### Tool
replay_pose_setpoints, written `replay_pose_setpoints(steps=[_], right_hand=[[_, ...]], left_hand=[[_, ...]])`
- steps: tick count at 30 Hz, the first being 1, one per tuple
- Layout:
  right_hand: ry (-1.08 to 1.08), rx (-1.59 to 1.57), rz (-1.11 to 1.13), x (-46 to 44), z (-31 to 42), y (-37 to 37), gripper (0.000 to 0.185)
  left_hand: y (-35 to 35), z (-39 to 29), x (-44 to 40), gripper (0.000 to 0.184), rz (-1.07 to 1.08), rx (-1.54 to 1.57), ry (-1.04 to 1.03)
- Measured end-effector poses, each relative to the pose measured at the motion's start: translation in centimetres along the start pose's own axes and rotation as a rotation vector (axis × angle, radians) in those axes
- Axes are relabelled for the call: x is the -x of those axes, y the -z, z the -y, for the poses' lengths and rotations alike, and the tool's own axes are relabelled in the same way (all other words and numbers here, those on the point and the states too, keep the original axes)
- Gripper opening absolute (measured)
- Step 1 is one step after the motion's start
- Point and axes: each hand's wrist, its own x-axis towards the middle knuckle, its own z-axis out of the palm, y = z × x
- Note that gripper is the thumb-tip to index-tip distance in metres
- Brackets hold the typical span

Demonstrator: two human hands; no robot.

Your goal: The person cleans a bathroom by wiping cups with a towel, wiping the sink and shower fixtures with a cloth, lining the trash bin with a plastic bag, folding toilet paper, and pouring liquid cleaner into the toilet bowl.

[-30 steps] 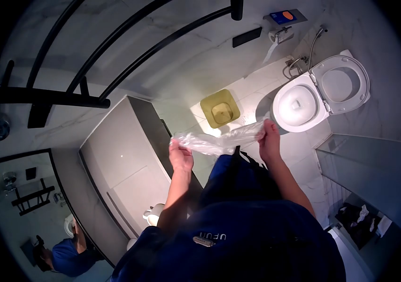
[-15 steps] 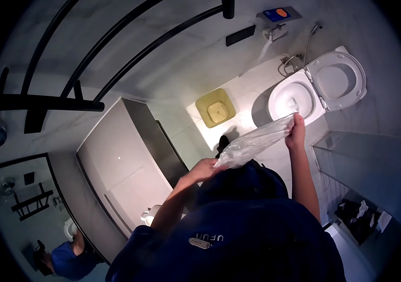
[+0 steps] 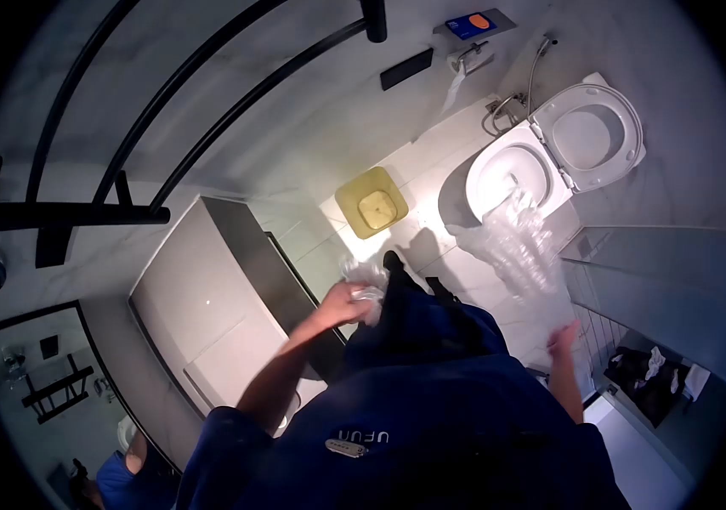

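At the left edge we record a black wall rack (image 3: pixel 74 214) and, below it, a mirror (image 3: pixel 23 425) reflecting part of the wearer in blue. Next stands a grey cabinet (image 3: pixel 210 289), with the left forearm crossing in front of it. We find the left hand (image 3: pixel 346 304) closed around a crumpled clear plastic bundle (image 3: pixel 364 274), which bunches above the fingers beside the wearer's dark clothing. Beyond it, on the pale tiled floor, stands a yellow bin (image 3: pixel 348 201), its inner base visible to us. Further right we note a white toilet (image 3: pixel 484 174), lid and seat raised. In front of its lower rim hangs a clear plastic sheet (image 3: pixel 512 251), well apart from the bundle. The right hand (image 3: pixel 562 337) is drawn in narrow at the sheet's near end (motion blur hides the exact finger grip from us). At far right we log a glass panel (image 3: pixel 669 268) and a dark container (image 3: pixel 635 389) with black and white items in it.
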Motion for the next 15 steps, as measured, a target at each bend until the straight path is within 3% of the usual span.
replay_pose_setpoints(steps=[1, 2, 3, 5, 7, 9, 11, 12, 13, 15], right_hand=[[-0.268, 0.061, 0.009, 0.8, -2.8, 0.4, 0.067], [-0.342, 0.135, 0.003, 2.8, -5.8, -0.7, 0.07], [-0.144, 0.101, 0.205, 5.1, -7.8, -1.5, 0.064], [-0.078, 0.234, 0.385, 8.5, -10.8, -2.8, 0.055], [-0.122, 0.397, 0.452, 10.0, -12.2, -3.2, 0.047], [-0.125, 0.462, 0.465, 10.2, -12.5, -3.2, 0.04], [-0.101, 0.468, 0.381, 9.7, -12.5, -3.0, 0.034], [-0.081, 0.448, 0.33, 9.4, -12.6, -3.2, 0.032], [-0.047, 0.444, 0.24, 9.0, -12.6, -3.3, 0.035], [0.039, 0.261, 0.16, 8.4, -12.9, -3.4, 0.034]], left_hand=[[-2.5, 2.7, -2.1, 0.024, -0.066, 0.269, 0.162], [-4.1, 7.2, -3.9, 0.029, -0.072, 0.517, -0.076], [-4.6, 8.3, -4.9, 0.034, -0.158, 0.51, -0.265], [-4.4, 5.6, -5.8, 0.041, -0.402, 0.298, 0.119], [-4.0, 9.3, -8.3, 0.046, -0.582, 0.116, 0.241], [-2.9, 12.0, -9.2, 0.05, -0.516, -0.294, 0.249], [-1.8, 14.7, -9.4, 0.047, -0.323, -0.5, 0.275], [-0.5, 18.6, -10.3, 0.037, 0.001, -0.59, 0.319], [-0.4, 8.5, -6.8, 0.03, 0.311, -0.7, 0.253], [-0.5, 0.5, -4.4, 0.028, 0.574, -0.922, 0.153]])
